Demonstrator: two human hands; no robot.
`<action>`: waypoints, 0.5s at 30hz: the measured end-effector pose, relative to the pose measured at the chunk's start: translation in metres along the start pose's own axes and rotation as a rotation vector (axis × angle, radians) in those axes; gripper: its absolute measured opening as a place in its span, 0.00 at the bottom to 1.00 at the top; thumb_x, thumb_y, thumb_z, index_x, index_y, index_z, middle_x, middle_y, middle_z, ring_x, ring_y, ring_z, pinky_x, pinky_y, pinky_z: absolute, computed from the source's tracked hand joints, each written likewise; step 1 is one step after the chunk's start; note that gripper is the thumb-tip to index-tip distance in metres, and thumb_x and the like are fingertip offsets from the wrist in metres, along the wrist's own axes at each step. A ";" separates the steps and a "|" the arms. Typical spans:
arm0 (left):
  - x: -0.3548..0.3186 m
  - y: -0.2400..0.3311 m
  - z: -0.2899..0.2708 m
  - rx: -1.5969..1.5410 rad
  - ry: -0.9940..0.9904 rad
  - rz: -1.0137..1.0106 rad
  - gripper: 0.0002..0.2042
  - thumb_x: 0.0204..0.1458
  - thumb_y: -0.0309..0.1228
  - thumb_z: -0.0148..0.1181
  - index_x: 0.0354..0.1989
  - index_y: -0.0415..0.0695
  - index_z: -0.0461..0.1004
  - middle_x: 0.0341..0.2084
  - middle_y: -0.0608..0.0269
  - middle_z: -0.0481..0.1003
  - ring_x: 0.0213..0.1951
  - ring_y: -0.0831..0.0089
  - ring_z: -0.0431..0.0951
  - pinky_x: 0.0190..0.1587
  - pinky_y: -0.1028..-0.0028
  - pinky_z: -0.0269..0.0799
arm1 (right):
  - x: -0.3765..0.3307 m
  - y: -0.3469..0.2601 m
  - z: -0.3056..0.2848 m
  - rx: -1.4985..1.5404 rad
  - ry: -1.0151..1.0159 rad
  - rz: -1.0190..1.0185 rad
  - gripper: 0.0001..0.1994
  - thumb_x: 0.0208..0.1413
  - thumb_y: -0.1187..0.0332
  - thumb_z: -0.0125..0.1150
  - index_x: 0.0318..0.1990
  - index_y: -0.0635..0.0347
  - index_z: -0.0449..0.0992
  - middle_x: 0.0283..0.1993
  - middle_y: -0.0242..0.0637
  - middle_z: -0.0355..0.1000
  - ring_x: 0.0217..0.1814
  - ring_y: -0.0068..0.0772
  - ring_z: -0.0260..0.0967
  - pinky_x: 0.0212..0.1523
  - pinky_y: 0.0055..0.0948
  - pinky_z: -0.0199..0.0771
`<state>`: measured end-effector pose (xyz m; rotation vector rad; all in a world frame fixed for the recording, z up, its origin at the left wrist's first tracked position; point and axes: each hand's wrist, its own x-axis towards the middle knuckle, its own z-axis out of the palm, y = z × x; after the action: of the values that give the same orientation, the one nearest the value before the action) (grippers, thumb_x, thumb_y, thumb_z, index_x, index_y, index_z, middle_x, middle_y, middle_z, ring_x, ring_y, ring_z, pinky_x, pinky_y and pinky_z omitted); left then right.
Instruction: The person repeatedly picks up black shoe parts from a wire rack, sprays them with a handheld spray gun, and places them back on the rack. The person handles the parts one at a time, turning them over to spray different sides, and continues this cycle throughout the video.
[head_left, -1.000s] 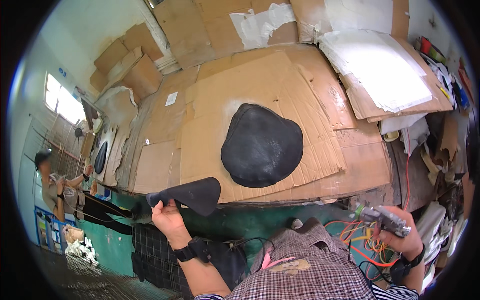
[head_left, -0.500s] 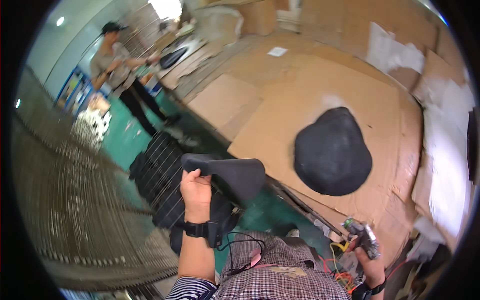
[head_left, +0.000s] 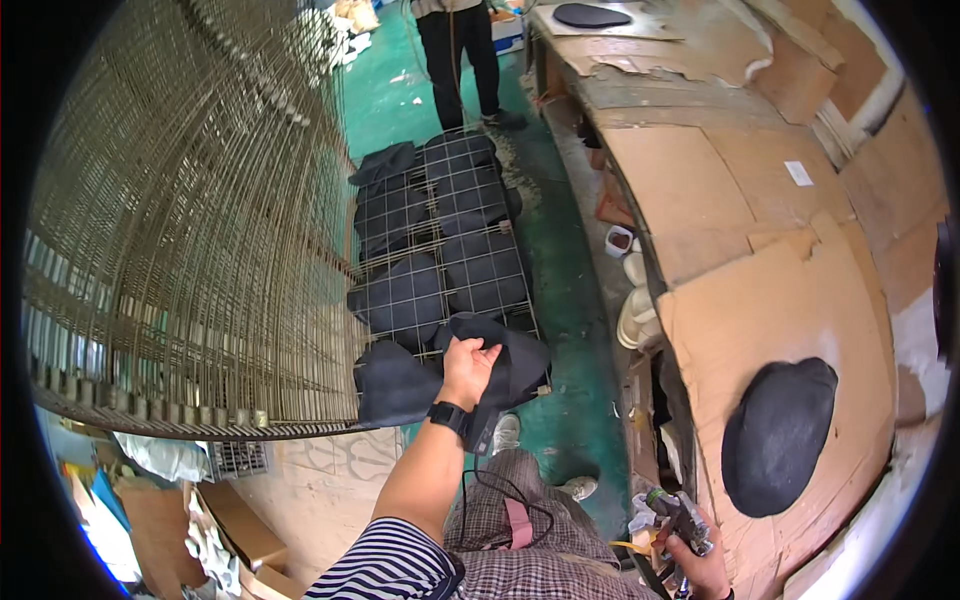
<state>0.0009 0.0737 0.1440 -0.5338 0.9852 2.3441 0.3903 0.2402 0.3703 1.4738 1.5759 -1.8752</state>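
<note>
My left hand point(head_left: 466, 370) pinches the narrow end of a black saddle-shaped pad point(head_left: 522, 362), thumb on top. The pad is at the near right corner of a wire mesh rack point(head_left: 443, 240); whether it rests on the mesh I cannot tell. Several similar black pads, such as one at the near left corner point(head_left: 393, 385), are on this rack. Low at the right, my right hand point(head_left: 700, 562) is closed around a metal spray gun point(head_left: 682, 520). Another black pad point(head_left: 780, 437) lies on the cardboard-covered table point(head_left: 690, 330), beyond the spray gun.
At the left stands a tall bank of wire shelves point(head_left: 200, 230). Another person point(head_left: 458, 60) stands on the green floor point(head_left: 575, 350) beyond the rack. Pale tubs point(head_left: 638, 315) sit beneath the table's edge. Far along the table is another black pad point(head_left: 592, 15).
My view has swung left toward the rack. The pad in my left hand has moved from beside the table to the rack's near corner. My right hand keeps the spray gun.
</note>
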 end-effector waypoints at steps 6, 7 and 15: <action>0.130 0.061 -0.089 -0.148 0.282 0.130 0.18 0.49 0.14 0.47 0.49 0.43 0.60 0.33 0.56 0.67 0.36 0.60 0.72 0.46 0.53 0.75 | 0.056 -0.042 0.050 -0.103 -0.082 -0.231 0.28 0.54 0.73 0.61 0.63 0.58 0.62 0.44 0.31 0.71 0.40 0.19 0.69 0.34 0.16 0.71; 0.145 0.078 -0.094 -0.162 0.279 0.177 0.16 0.49 0.15 0.47 0.47 0.42 0.64 0.35 0.55 0.68 0.37 0.59 0.73 0.46 0.53 0.75 | 0.065 -0.045 0.056 -0.113 -0.085 -0.220 0.27 0.54 0.73 0.62 0.63 0.58 0.62 0.43 0.30 0.71 0.39 0.19 0.69 0.33 0.16 0.71; 0.222 0.141 -0.153 -0.338 0.355 0.477 0.13 0.57 0.21 0.40 0.51 0.40 0.62 0.45 0.52 0.70 0.48 0.53 0.73 0.51 0.56 0.74 | 0.109 -0.085 0.096 -0.177 -0.093 -0.155 0.28 0.53 0.70 0.64 0.62 0.60 0.63 0.40 0.30 0.72 0.37 0.20 0.69 0.33 0.19 0.72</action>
<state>-0.2358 -0.0510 -0.0013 -0.9611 0.9489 2.9403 0.2303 0.2306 0.3179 1.2040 1.8043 -1.8021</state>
